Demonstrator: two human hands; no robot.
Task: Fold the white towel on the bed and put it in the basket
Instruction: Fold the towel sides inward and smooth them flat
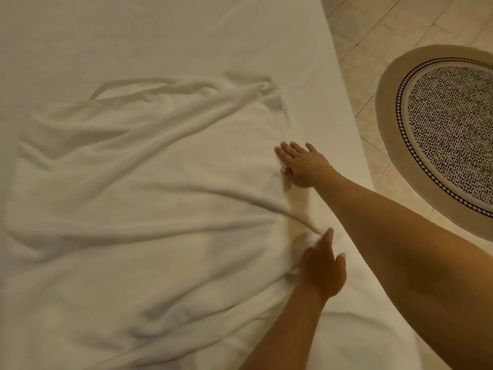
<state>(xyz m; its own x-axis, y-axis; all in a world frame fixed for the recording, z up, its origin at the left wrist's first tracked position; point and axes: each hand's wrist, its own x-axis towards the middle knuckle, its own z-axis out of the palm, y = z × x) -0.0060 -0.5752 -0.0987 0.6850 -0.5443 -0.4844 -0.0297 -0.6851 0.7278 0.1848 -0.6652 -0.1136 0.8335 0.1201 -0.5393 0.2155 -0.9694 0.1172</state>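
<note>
A large white towel lies spread and wrinkled over the white bed, with long creases running toward its right edge. My left hand pinches a bunch of the towel's right edge near the bottom. Farther up that same edge, my right hand rests with fingers spread flat and its thumb tucked against the cloth. No basket is in view.
The bed's right edge runs diagonally from top centre to bottom right. Beyond it is a beige tiled floor with an oval patterned rug at the right.
</note>
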